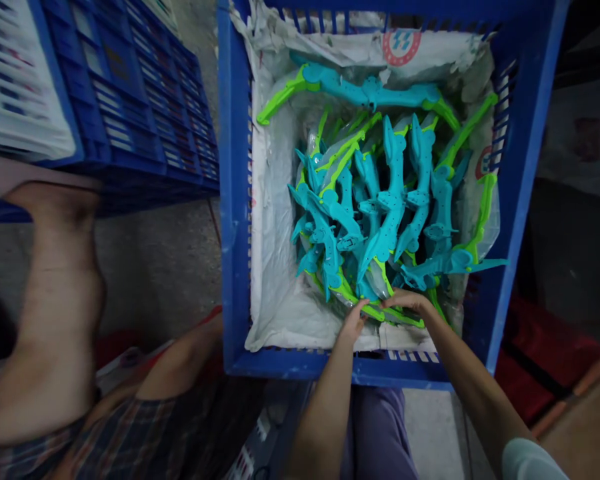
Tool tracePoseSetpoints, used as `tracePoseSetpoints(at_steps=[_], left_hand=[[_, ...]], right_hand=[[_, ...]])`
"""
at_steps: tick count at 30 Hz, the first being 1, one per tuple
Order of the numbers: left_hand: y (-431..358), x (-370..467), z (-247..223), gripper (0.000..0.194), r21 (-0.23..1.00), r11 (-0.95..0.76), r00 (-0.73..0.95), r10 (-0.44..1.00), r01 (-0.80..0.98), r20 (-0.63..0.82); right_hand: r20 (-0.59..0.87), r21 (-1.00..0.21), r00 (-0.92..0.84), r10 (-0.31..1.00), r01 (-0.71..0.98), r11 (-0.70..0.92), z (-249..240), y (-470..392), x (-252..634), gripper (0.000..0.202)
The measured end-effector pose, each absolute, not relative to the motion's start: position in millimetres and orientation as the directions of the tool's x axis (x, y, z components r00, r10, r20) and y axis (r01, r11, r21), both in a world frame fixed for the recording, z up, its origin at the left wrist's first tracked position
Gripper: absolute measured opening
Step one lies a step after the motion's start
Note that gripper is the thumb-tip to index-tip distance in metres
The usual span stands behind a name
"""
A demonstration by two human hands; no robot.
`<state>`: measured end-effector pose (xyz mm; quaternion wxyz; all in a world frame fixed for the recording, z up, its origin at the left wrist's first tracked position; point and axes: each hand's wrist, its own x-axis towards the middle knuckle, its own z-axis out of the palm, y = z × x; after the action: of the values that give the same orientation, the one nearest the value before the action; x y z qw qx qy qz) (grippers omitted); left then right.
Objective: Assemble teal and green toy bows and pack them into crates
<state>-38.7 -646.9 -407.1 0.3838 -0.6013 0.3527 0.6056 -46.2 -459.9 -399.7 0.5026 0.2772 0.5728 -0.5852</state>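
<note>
Many turquoise bow-shaped plastic parts (pixel 393 200) with bright green tips are heaped in a blue crate (pixel 233 220) lined with white sacking. My left hand (pixel 354 323) reaches in over the crate's front side, its thumb and fingers closed around a green-edged end of one part. Close beside it, my right hand (pixel 409 301) bends inward, fingers curled on the green-edged end of a part at the front of the heap. Clear film-like material shows between some green edges. The fingertips of both hands are partly hidden among the parts.
One bow-shaped part (pixel 350 90) lies across the back of the crate. Stacked blue crates (pixel 145 87) and a white basket (pixel 20 87) stand at left. A co-worker's bare arm (pixel 63 287) and plaid clothing (pixel 145 427) are close on that side. Something red (pixel 555 347) lies right.
</note>
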Motion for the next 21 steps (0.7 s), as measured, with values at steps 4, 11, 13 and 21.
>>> tracePoseSetpoints(at_steps=[4,11,13,21], left_hand=[[-649,-49,-368,0.024,0.019,-0.485,-0.045,0.042,-0.874,-0.998],[-664,-78,-291,0.016,0.001,-0.525,-0.044,0.069,-0.851,-0.997],[-665,-83,-275,0.010,-0.008,-0.538,-0.037,0.073,-0.843,-0.997],[-659,-95,-232,0.009,0.011,-0.545,-0.050,0.057,-0.838,-0.997]], right_hand=[[-0.882,-0.411,-0.364,-0.301,0.905,0.110,-362,-457,-51,0.038],[-0.855,-0.460,-0.426,-0.298,0.886,0.053,-296,-465,-72,0.037],[-0.850,-0.465,-0.433,-0.300,0.885,0.040,-276,-459,-76,0.036],[-0.908,-0.288,-0.295,-0.296,0.955,-0.068,-211,-430,-101,0.037]])
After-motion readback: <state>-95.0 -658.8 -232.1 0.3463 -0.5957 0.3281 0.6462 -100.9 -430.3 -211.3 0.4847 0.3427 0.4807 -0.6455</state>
